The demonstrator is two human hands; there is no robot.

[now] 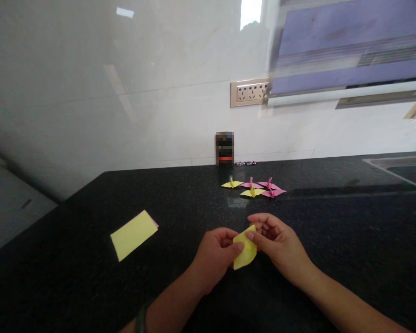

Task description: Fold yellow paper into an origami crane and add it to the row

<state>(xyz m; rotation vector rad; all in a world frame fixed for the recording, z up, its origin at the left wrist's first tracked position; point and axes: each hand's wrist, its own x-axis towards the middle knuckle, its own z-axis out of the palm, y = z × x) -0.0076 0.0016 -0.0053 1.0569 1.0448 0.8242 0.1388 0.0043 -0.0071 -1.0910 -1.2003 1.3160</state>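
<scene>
A folded piece of yellow origami paper (246, 255) is held between my two hands above the dark countertop. My left hand (217, 256) pinches its left edge, thumb on the near face. On the right side, my right hand (280, 243) grips the upper right edge between thumb and fingers. Beyond my hands stand several small paper cranes; a yellow crane (253, 192) and a pink crane (273, 192) are in the nearer row. To the left lies a stack of yellow paper (133, 235), with a pink edge showing beneath its top sheet.
A small dark box-like object (225, 149), partly pixelated, stands against the white wall. Beside it lies a dark beaded strand (246, 163). A wall socket (251, 92) is above. The black countertop (180, 199) meets a framed inset (402, 169) at right.
</scene>
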